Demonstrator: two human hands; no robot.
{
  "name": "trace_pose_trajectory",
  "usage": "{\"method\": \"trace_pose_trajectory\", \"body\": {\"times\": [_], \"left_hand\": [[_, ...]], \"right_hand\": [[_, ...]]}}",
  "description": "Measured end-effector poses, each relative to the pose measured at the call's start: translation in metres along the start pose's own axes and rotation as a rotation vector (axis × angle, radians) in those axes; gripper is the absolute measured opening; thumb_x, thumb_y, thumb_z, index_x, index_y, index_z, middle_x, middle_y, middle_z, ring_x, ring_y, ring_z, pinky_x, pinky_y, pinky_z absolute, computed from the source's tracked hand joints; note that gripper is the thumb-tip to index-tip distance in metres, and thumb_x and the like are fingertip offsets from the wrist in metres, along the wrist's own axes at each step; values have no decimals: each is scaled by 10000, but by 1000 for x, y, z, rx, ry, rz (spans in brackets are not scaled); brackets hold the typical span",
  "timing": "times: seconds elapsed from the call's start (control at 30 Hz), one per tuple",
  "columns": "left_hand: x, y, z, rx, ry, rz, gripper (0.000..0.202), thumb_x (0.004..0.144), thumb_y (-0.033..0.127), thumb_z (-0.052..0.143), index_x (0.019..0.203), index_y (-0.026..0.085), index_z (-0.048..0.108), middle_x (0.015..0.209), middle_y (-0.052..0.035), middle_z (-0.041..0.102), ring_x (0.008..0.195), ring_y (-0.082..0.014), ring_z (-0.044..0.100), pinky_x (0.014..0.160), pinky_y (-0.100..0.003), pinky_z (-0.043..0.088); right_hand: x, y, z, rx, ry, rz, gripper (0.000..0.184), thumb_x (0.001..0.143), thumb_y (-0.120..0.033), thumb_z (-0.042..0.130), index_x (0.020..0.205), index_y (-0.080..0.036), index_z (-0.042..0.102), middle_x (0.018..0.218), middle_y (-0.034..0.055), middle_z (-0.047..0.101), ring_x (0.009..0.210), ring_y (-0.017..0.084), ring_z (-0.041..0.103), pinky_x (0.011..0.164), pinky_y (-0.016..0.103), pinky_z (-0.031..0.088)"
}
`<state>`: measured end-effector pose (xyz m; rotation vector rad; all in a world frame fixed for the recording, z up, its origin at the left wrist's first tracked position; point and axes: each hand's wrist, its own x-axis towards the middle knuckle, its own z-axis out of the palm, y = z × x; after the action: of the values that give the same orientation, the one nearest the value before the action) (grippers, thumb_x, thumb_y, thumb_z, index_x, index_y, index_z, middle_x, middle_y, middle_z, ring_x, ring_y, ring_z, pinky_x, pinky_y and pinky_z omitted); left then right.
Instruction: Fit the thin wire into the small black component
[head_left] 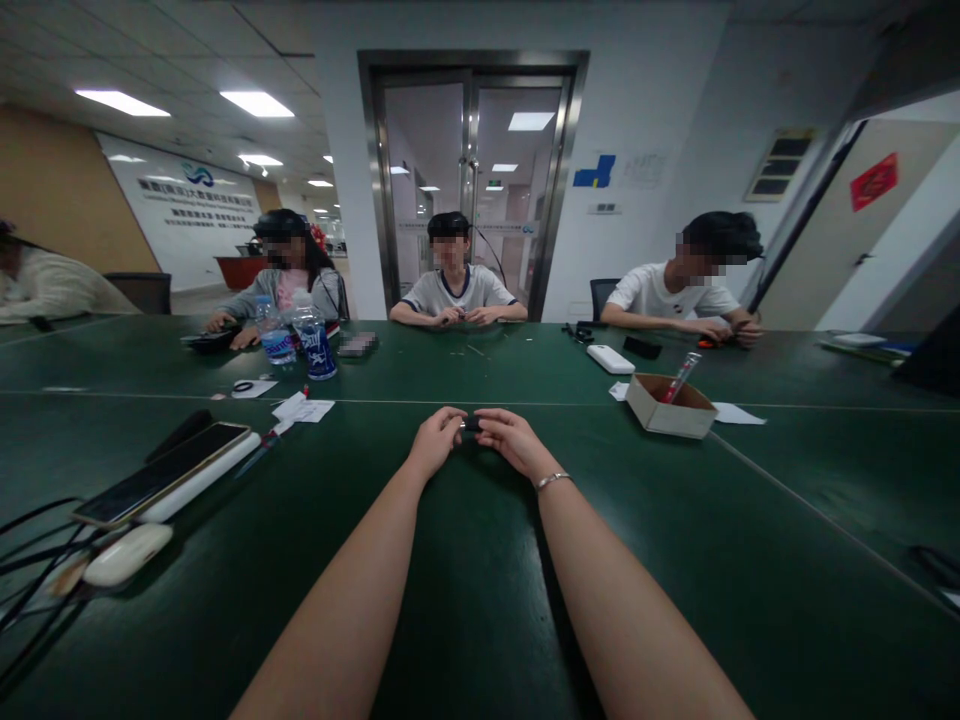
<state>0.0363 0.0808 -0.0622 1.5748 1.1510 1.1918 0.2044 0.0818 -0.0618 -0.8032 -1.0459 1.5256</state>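
My left hand [435,442] and my right hand [516,440] meet above the middle of the green table [480,560]. Between their fingertips is a small black object with a shiny silvery end [471,424]; its exact kind is too small to make out. The silvery end points toward the left fingers, which pinch it, while the right fingers grip the black end. Both hands are closed on it, and the fingers partly cover it. A silver bracelet [553,481] circles my right wrist.
A phone [169,470], a white mouse-like device [129,555] and cables lie at left. Two bottles [315,340] stand farther back. An open cardboard box [670,418] holds a red-and-clear tube, near a white power bank [610,359]. Several people sit around the table.
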Motion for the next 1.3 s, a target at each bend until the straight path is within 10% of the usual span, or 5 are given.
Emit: {"method": "trace_pose_trajectory", "body": {"times": [1.3], "left_hand": [[3,-6,0,-20,13,-4,280,802,289,453,991,177,627,667,5,554,532,-97,474,518,-203,373]], "right_hand": [[-2,-2,0,-2,-10,-8,208,699,-92,754,894,-136,694,766,45,676,637,124,642,613,219,554]]}}
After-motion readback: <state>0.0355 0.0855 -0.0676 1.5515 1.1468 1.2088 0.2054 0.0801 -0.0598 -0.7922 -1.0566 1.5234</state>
